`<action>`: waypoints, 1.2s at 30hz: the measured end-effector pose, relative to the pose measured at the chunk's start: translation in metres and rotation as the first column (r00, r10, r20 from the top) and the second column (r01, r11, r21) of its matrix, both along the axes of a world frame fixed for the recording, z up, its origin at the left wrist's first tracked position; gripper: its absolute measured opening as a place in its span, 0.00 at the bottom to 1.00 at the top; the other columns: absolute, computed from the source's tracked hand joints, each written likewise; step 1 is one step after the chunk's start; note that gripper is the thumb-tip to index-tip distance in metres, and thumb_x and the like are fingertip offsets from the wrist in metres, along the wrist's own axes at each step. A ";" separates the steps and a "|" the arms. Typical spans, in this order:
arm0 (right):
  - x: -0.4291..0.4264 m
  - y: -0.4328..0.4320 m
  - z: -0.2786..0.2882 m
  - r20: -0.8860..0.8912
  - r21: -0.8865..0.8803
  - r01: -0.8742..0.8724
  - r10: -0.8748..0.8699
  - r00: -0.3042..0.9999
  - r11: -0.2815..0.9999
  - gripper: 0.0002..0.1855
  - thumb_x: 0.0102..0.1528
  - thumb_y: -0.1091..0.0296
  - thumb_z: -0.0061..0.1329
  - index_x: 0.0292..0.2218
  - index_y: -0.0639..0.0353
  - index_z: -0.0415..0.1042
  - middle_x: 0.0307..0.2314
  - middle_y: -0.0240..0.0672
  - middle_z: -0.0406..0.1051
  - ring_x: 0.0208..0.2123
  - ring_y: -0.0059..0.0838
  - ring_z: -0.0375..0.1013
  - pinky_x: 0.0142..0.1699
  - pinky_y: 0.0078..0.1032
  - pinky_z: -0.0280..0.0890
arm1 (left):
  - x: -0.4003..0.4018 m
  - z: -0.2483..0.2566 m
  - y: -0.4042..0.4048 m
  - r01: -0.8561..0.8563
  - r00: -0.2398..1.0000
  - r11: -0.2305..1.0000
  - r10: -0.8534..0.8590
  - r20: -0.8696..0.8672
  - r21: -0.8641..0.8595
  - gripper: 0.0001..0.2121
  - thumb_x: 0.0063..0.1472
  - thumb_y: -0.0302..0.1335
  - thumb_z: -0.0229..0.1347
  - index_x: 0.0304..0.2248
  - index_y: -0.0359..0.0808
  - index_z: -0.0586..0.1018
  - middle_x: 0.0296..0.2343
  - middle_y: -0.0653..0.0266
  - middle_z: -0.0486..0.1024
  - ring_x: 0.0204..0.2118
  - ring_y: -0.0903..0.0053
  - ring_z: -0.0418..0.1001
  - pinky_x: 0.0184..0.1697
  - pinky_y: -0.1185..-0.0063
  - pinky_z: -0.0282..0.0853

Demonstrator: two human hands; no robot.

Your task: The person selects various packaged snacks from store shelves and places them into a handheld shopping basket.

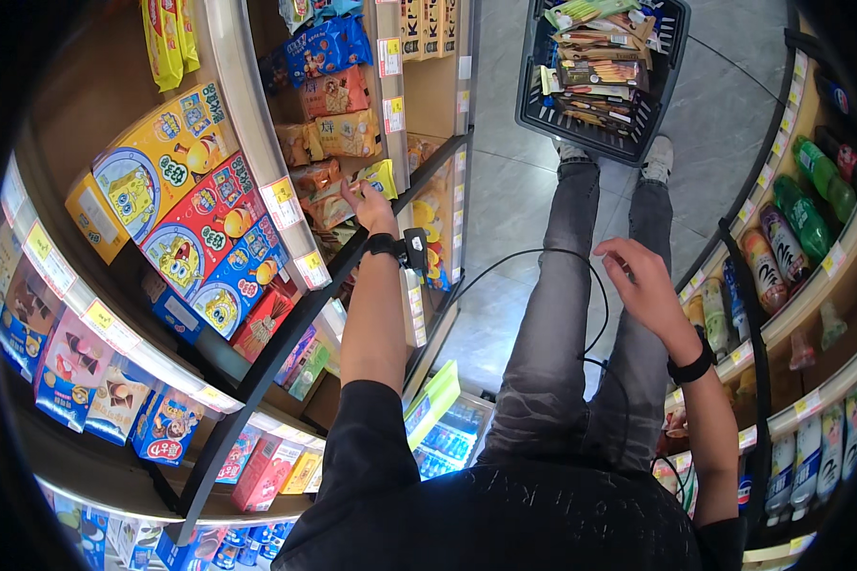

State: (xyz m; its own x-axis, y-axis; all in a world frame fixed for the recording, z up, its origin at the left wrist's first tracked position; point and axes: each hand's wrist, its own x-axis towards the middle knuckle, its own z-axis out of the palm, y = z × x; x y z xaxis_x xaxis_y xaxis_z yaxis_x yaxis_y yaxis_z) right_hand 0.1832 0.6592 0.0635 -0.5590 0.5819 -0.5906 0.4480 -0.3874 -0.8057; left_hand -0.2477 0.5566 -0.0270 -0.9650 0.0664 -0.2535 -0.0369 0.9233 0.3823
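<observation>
My left hand (373, 208) reaches into a shelf bay on the left, its fingers against bagged snacks. A yellow snack packet (380, 178) touches the fingers, and a clear-and-orange packet (326, 209) lies beside them. Whether the fingers grip either packet is hard to see. Orange and yellow cracker bags (346, 134) are stacked just beyond. My right hand (639, 282) hangs over my right leg, empty, with its fingers loosely curled apart. By my feet, a dark plastic shopping basket (525, 107) holds several snack packets (603, 73).
Cartoon-printed biscuit boxes (193, 214) fill the shelf at left. A black shelf post (271, 342) crosses near my left forearm. Drink bottles (800, 221) line the right-hand shelves. A black cable (603, 285) loops over my legs. Grey floor tiles (503, 185) run between the shelves.
</observation>
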 end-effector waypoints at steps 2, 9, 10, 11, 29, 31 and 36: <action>0.008 -0.004 -0.003 0.016 0.004 -0.003 0.003 1.000 1.000 0.07 0.55 0.76 0.44 0.37 0.61 0.71 0.27 0.44 0.70 0.27 0.41 0.71 0.32 0.29 0.65 | 0.005 0.008 0.007 -0.048 0.993 0.999 0.045 0.112 0.024 0.25 0.61 0.38 0.47 0.57 0.55 0.56 0.43 0.54 0.68 0.39 0.62 0.71 0.37 0.69 0.70; 0.022 -0.022 -0.013 0.015 -0.002 0.033 -0.033 0.999 0.999 0.07 0.55 0.75 0.44 0.37 0.60 0.71 0.26 0.44 0.70 0.27 0.43 0.71 0.32 0.32 0.64 | 0.009 0.028 0.009 -0.038 0.964 0.996 0.014 0.264 0.084 0.25 0.61 0.39 0.49 0.56 0.53 0.56 0.43 0.58 0.67 0.37 0.69 0.72 0.29 0.74 0.74; 0.023 -0.024 -0.014 0.016 0.008 0.027 -0.027 1.000 1.000 0.07 0.55 0.75 0.44 0.37 0.60 0.71 0.26 0.45 0.70 0.27 0.43 0.71 0.33 0.32 0.64 | 0.010 0.029 0.010 -0.012 0.980 0.995 -0.008 0.200 0.098 0.24 0.61 0.39 0.49 0.56 0.53 0.58 0.43 0.58 0.68 0.37 0.70 0.72 0.29 0.75 0.74; 0.022 -0.023 -0.014 0.011 0.011 0.030 -0.030 0.999 0.999 0.07 0.55 0.75 0.44 0.37 0.60 0.71 0.26 0.45 0.70 0.27 0.43 0.71 0.33 0.32 0.64 | 0.010 0.028 0.011 -0.008 0.981 0.995 -0.012 0.196 0.101 0.24 0.61 0.39 0.49 0.56 0.53 0.58 0.43 0.58 0.68 0.37 0.70 0.72 0.29 0.75 0.74; 0.015 -0.009 -0.057 -0.023 -0.079 0.081 -0.083 0.996 0.994 0.30 0.50 0.67 0.56 0.53 0.53 0.61 0.36 0.40 0.71 0.37 0.33 0.73 0.41 0.29 0.67 | 0.247 0.050 0.044 0.102 0.627 0.916 -0.362 0.690 0.388 0.20 0.64 0.34 0.46 0.55 0.45 0.61 0.50 0.63 0.63 0.43 0.77 0.69 0.35 0.81 0.72; 0.010 -0.006 -0.062 -0.009 -0.068 0.113 -0.114 0.993 0.991 0.41 0.46 0.64 0.60 0.58 0.48 0.54 0.43 0.41 0.68 0.43 0.33 0.70 0.47 0.30 0.65 | 0.269 0.052 0.045 0.132 0.552 0.887 -0.437 0.710 0.443 0.20 0.65 0.34 0.45 0.56 0.45 0.60 0.50 0.63 0.64 0.41 0.79 0.71 0.34 0.82 0.71; 0.003 -0.006 -0.072 -0.122 -0.135 0.167 -0.184 0.975 0.977 0.39 0.47 0.67 0.60 0.57 0.50 0.56 0.43 0.42 0.70 0.44 0.26 0.70 0.48 0.25 0.65 | 0.298 0.046 0.043 0.053 0.456 0.890 -0.425 0.782 0.453 0.20 0.66 0.34 0.46 0.55 0.46 0.61 0.48 0.66 0.67 0.34 0.83 0.71 0.28 0.85 0.70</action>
State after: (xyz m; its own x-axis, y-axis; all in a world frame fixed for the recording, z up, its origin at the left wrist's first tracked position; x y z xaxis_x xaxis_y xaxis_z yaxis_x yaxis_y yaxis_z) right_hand 0.1863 0.6535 -0.0087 -0.5331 0.6053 -0.5911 0.2564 -0.5502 -0.7947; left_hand 0.0506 0.5996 0.0194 -0.2114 0.5109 -0.8332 -0.3072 0.7746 0.5529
